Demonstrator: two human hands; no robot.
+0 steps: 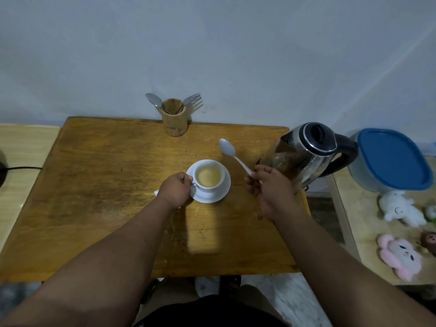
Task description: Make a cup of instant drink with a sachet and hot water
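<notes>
Left hand fingers pinch the cup handle, hiding it; right hand fingers grip the spoon

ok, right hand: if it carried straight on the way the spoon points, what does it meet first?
Probably nothing near: the right hand aims the spoon up-left, past the cup, towards the wooden holder. Depth unclear.

Left hand seemingly clenched, right hand pinching.

Just one head-worn wide-angle view, aimed forward and steeply down at the bench, seen close from its near edge, with the wall caught behind it.
</notes>
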